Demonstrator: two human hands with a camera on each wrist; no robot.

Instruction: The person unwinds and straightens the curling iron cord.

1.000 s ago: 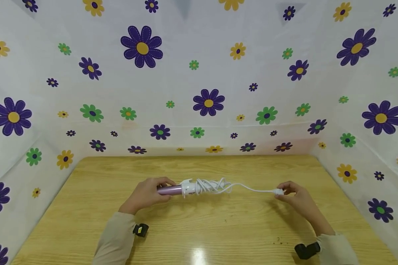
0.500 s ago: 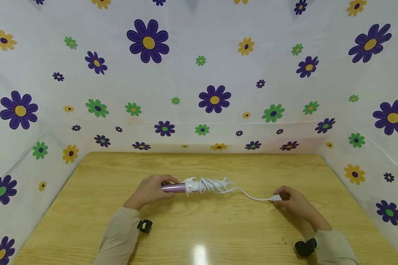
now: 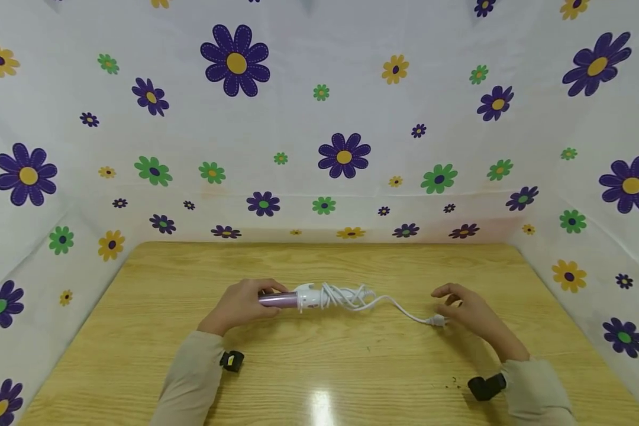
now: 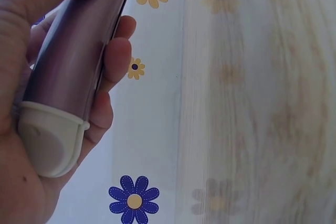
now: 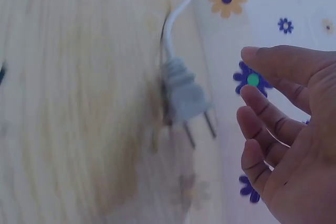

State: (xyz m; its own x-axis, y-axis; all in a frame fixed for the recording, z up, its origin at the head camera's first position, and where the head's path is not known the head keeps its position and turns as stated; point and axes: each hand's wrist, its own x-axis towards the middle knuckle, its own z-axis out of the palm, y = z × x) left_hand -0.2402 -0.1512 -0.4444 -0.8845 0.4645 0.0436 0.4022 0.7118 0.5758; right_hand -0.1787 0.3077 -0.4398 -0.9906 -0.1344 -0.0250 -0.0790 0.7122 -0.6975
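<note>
A curling iron [image 3: 309,299] with a purple barrel and white handle lies sideways in the head view. My left hand [image 3: 245,305] grips its barrel; in the left wrist view the fingers wrap round the purple barrel [image 4: 73,51] near its white tip [image 4: 50,140]. The white cord [image 3: 343,297] is wound about the handle, and its loose end runs right to a two-pin plug [image 3: 435,320]. Beside the plug, my right hand [image 3: 471,310] has loosely bent fingers and holds nothing. The right wrist view shows the plug [image 5: 186,95] apart from the fingertips [image 5: 251,95].
Underneath is a wooden table [image 3: 325,361] with a light grain. White cloth [image 3: 277,124] printed with flowers stands behind it and along both sides. Small dark specks [image 3: 452,383] lie near the right wrist. Each wrist carries a black camera [image 3: 487,387].
My right hand has let go of the plug, which now sits lower, with the cord sagging more. My left hand still grips the barrel. The head view has shifted slightly.
</note>
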